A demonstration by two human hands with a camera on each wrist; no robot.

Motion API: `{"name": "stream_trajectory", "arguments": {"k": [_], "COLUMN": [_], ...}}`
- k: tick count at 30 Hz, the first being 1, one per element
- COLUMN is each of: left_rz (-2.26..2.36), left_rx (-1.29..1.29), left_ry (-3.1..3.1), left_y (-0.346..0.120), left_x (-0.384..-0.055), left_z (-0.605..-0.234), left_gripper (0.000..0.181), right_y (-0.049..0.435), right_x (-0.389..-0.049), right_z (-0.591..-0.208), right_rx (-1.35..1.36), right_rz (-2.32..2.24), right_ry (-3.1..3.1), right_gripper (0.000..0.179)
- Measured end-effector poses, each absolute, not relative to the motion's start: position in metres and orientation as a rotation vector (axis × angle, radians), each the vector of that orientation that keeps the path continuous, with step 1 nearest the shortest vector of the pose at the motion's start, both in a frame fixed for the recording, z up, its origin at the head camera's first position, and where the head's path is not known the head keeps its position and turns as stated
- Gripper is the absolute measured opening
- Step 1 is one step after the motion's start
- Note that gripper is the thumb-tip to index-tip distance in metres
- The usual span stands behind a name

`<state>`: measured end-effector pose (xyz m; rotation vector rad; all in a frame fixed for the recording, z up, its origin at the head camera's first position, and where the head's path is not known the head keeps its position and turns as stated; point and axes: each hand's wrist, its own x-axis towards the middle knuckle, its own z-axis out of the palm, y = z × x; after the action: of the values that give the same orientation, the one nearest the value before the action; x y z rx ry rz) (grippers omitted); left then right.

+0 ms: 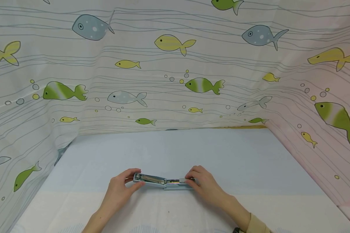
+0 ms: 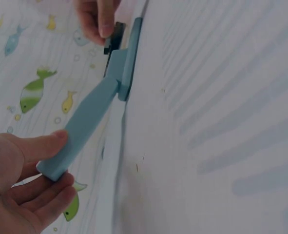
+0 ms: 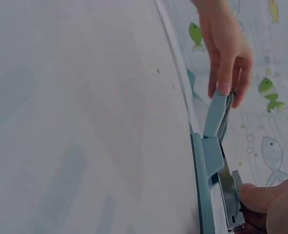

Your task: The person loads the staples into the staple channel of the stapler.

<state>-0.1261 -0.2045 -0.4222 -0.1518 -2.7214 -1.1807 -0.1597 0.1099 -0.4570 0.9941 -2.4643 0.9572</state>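
Note:
A light blue stapler lies opened out wide at the middle of the table, its metal insides facing up. My left hand grips the end of its raised top arm between thumb and fingers. On the other side, my right hand pinches a small grey strip, seemingly staples, at the metal magazine. The right fingertips cover part of the strip. The stapler's base rests along the table, below the magazine.
A pale blue and white cloth covers the table. Fish-printed fabric hangs as walls at the back and both sides. Small dark specks lie on the cloth in front of the stapler.

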Motion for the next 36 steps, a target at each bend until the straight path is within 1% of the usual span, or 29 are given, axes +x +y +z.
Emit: {"name": "stream_trajectory", "arguments": {"k": [7,19,36], "left_rz": [-1.179,-1.198,-1.195], "left_rx": [-0.158,-0.141,-0.133], "left_ry": [-2.711,-2.723,-2.729], "left_y": [-0.2042,-0.2046,-0.2045], "left_x": [-0.1263,-0.1269,-0.1268], "left_z": [-0.423,-0.423,-0.4225], "left_gripper": [0.044,0.044,0.044], "right_y": [0.1076,0.1043,0.1031], "right_x": [-0.1593,-0.1581,-0.159], "right_z": [-0.457,-0.456,-0.4583], "right_rx": [0.982,0.965,0.99], "right_rz": [0.964,0.973,0.96], "right_ry": [-2.486,-2.513,-2.46], "right_gripper": [0.005,0.008,0.006]}}
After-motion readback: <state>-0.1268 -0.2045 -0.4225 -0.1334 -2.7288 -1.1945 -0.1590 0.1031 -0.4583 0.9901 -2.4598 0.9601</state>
